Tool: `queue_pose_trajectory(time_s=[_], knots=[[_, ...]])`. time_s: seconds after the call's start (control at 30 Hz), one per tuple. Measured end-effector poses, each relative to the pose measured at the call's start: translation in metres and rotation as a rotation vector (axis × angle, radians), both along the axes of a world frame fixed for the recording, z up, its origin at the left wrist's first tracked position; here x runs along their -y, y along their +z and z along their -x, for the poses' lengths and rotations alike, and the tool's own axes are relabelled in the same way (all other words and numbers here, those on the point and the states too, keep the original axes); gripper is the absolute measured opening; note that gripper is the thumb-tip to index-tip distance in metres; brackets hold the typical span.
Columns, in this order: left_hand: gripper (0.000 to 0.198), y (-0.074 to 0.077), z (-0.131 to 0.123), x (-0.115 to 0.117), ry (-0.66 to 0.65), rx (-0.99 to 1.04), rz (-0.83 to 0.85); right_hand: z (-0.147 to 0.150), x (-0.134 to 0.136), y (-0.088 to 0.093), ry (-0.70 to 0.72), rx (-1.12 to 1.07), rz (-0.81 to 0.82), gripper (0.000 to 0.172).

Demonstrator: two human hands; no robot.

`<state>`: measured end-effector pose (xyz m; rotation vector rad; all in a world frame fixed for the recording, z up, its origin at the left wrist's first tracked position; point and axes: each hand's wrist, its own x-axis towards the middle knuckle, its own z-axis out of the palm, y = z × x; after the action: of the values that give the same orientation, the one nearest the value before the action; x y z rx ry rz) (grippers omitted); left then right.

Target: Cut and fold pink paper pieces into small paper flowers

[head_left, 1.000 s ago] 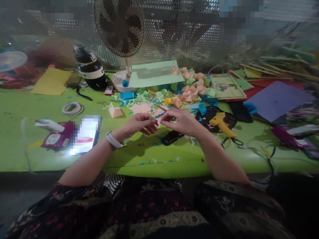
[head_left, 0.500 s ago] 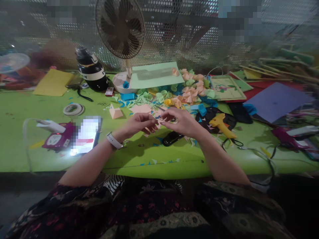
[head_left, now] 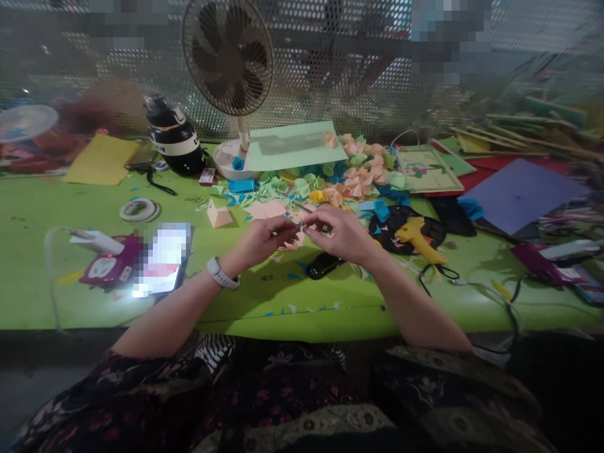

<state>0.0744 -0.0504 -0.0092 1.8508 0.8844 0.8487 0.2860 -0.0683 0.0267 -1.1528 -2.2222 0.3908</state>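
Note:
My left hand (head_left: pixel 262 240) and my right hand (head_left: pixel 337 231) meet fingertip to fingertip over the middle of the green table. Both are closed in a pinch. Whatever sits between the fingertips is too small to make out. Just behind them lie peach paper pieces (head_left: pixel 268 209) and green paper scraps (head_left: pixel 264 189). Below my right hand rests a glossy black stapler-like object (head_left: pixel 325 265). To the right, a yellow glue gun (head_left: pixel 419 239) lies on a round black mat (head_left: pixel 434 234).
Across the back stand a fan (head_left: pixel 229 60), a black bottle (head_left: pixel 175 138) and a heap of paper petals (head_left: pixel 361 173). At left are a tape roll (head_left: pixel 139 209), a lit phone (head_left: pixel 163 258) and a purple power strip (head_left: pixel 111 264). A cable (head_left: pixel 512 314) trails at right.
My left hand has shifted slightly, its wrist moving a little right and its fingers curling more. My right hand has stayed nearly in place, its fingertips closer to the left ones.

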Motion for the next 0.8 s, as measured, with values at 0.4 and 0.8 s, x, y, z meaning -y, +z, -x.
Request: queue_pose_trajectory(time_s=[0.4,0.8], knots=[[0.026,-0.0044,0.0051,-0.0056,-0.027,-0.088,-0.117,0.0003,0.0009,-0.0005,0.022,0.058,-0.044,0.012],[0.027,-0.0021,0.0062,-0.0051,-0.037,-0.123,-0.152,0.0,0.0005,-0.0026,0.033,0.063,-0.028,0.011]])
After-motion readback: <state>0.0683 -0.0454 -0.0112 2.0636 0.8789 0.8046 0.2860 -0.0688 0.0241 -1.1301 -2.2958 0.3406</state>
